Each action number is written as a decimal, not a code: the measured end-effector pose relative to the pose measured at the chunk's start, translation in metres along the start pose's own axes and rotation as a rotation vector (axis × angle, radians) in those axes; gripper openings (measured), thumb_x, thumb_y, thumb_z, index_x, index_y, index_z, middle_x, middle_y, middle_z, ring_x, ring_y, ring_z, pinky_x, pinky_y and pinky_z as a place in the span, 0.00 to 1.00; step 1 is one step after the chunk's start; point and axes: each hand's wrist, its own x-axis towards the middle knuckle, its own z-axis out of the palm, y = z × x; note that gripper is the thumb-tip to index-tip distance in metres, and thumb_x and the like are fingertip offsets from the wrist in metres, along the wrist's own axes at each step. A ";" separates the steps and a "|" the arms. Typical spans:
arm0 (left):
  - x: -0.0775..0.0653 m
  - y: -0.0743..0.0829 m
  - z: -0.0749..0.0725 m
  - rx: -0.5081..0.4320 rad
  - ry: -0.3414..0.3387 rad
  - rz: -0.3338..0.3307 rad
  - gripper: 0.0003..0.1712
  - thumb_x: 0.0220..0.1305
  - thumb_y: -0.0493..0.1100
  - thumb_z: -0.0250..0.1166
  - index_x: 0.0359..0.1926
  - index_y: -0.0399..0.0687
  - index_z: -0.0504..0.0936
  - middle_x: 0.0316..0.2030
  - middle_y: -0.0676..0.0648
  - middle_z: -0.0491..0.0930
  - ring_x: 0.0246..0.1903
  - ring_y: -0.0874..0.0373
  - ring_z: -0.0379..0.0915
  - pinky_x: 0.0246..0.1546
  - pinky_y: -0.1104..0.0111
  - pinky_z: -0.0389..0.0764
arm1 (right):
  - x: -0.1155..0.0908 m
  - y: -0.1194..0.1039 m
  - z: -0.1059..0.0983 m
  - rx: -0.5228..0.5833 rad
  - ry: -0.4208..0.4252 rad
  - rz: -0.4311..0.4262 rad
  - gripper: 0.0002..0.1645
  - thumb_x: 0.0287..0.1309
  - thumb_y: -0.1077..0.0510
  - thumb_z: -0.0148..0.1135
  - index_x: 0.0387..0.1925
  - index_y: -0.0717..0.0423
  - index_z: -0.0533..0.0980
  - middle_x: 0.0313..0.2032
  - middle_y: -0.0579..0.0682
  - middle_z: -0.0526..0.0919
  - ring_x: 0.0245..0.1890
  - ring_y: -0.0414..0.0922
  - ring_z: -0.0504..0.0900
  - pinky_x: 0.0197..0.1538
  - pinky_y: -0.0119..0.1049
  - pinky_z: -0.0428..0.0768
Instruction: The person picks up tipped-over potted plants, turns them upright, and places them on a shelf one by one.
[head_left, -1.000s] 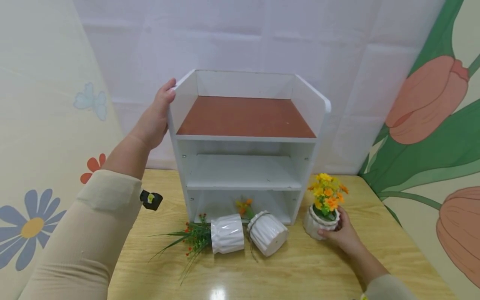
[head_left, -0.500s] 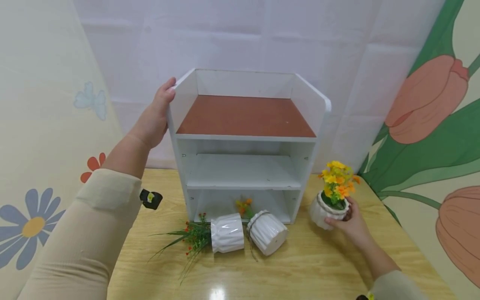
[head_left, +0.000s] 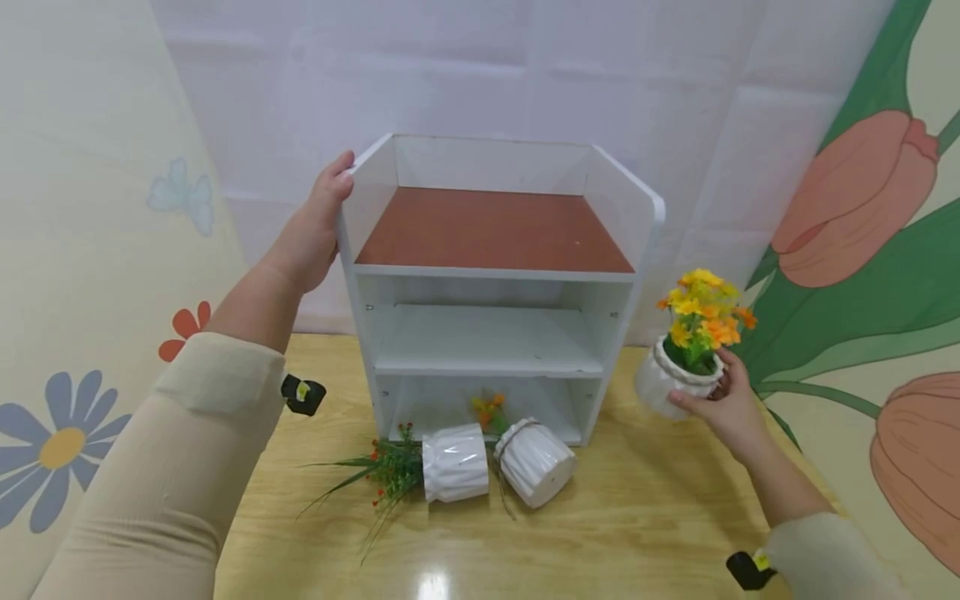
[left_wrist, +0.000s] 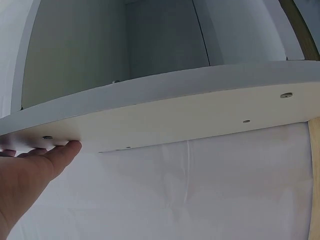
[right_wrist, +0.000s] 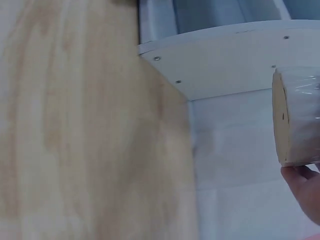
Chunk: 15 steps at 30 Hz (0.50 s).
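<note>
My left hand (head_left: 315,221) rests against the outer left side of a small white shelf unit (head_left: 487,340) with a red-brown top board, its fingertips near the upper edge. In the left wrist view, the fingers (left_wrist: 65,154) lie along the outside of that panel. To the right of the unit, my right hand (head_left: 731,410) grips a white ribbed flowerpot (head_left: 671,385) with yellow and orange flowers (head_left: 705,308). The pot is held upright in the air, and its flat pale base (right_wrist: 281,120) shows in the right wrist view.
Two more white pots lie on their sides before the shelf unit: one (head_left: 454,464) with red-dotted greenery (head_left: 393,467), the other (head_left: 536,465) with orange flowers (head_left: 489,412) reaching into the bottom compartment. The wooden table (head_left: 600,542) meets a white cloth backdrop (head_left: 480,67).
My right hand has lifted the flowerpot off the table and carried it up and to the right, away from the shelf unit. My left hand stays at the unit's side.
</note>
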 end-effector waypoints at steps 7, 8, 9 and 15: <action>0.000 -0.001 0.001 -0.004 0.004 0.002 0.35 0.72 0.66 0.36 0.76 0.72 0.40 0.62 0.52 0.61 0.60 0.57 0.56 0.67 0.47 0.53 | 0.007 -0.033 -0.013 -0.055 0.030 -0.043 0.62 0.60 0.54 0.67 0.76 0.57 0.33 0.71 0.71 0.54 0.53 0.32 0.67 0.41 0.15 0.73; 0.000 -0.001 0.001 -0.003 0.004 0.003 0.35 0.72 0.66 0.36 0.77 0.72 0.40 0.62 0.52 0.61 0.60 0.57 0.56 0.67 0.47 0.53 | 0.008 -0.037 -0.015 -0.058 0.031 -0.048 0.62 0.60 0.54 0.67 0.76 0.56 0.33 0.71 0.71 0.54 0.55 0.35 0.68 0.41 0.14 0.73; 0.000 -0.001 0.001 -0.002 0.003 0.004 0.36 0.72 0.66 0.36 0.77 0.72 0.40 0.62 0.52 0.61 0.60 0.57 0.56 0.67 0.47 0.53 | 0.010 -0.042 -0.017 -0.061 0.032 -0.054 0.62 0.59 0.54 0.68 0.76 0.56 0.33 0.71 0.71 0.54 0.56 0.39 0.69 0.41 0.14 0.73; -0.001 -0.001 0.001 0.009 0.002 -0.001 0.36 0.72 0.67 0.35 0.76 0.73 0.40 0.61 0.52 0.61 0.60 0.57 0.56 0.67 0.47 0.54 | 0.018 -0.068 -0.030 -0.089 0.030 -0.057 0.62 0.60 0.51 0.67 0.77 0.50 0.31 0.72 0.70 0.53 0.62 0.49 0.67 0.42 0.14 0.73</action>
